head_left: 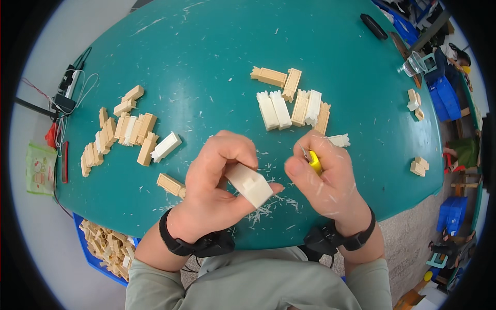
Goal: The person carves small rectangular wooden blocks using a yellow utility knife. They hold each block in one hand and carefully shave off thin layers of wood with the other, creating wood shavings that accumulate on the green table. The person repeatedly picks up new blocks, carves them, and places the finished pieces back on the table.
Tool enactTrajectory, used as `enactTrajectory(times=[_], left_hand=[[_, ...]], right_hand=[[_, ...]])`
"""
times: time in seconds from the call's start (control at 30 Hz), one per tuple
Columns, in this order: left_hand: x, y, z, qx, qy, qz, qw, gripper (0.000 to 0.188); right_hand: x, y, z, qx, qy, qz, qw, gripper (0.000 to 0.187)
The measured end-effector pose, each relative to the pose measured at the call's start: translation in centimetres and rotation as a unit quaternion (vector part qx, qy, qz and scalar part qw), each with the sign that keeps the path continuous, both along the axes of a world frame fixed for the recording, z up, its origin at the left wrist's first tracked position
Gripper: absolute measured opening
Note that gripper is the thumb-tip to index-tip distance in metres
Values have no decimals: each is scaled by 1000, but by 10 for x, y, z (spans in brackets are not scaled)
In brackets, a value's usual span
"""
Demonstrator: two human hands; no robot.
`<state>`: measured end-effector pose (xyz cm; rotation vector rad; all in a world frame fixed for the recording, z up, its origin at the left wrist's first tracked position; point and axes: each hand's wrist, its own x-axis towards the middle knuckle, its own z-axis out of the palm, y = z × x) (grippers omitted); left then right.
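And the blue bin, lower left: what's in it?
Heaped small pieces, mostly beige, some paler. The bin's floor and anything beneath the top layer are covered.

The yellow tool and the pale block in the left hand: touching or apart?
Apart. The head view shows green table between the pale block in the left hand and the right hand gripping the yellow tool.

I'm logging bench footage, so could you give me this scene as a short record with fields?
Left hand: holds a white block
Right hand: grips a yellow-handled tool
Surface: green table, pale shavings scattered on it
Beyond hands: cream and white pieces
Left side: another cluster of pieces
Lower left: blue bin heaped with similar pieces
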<state>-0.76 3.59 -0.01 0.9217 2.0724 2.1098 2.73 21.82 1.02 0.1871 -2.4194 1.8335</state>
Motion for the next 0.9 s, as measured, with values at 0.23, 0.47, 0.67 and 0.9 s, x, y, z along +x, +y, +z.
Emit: enactTrajectory(times=[0.23, 0.47, 0.67, 0.9], left_hand=[[-14, -6, 15, -103, 99, -44, 989, 37], [-6, -4, 7, 22, -51, -106, 993, 35], [-9, -8, 1, 13, -15, -131, 991, 29], [-7, -10, 5, 12, -57, -169, 984, 26]], right_hand=[[0, 1, -2, 49, 109, 15, 993, 32], [0, 1, -2, 85, 161, 39, 983, 31], [-2, 2, -2, 142, 184, 34, 972, 33], [-4, 5, 0, 195, 205, -2, 959, 33]])
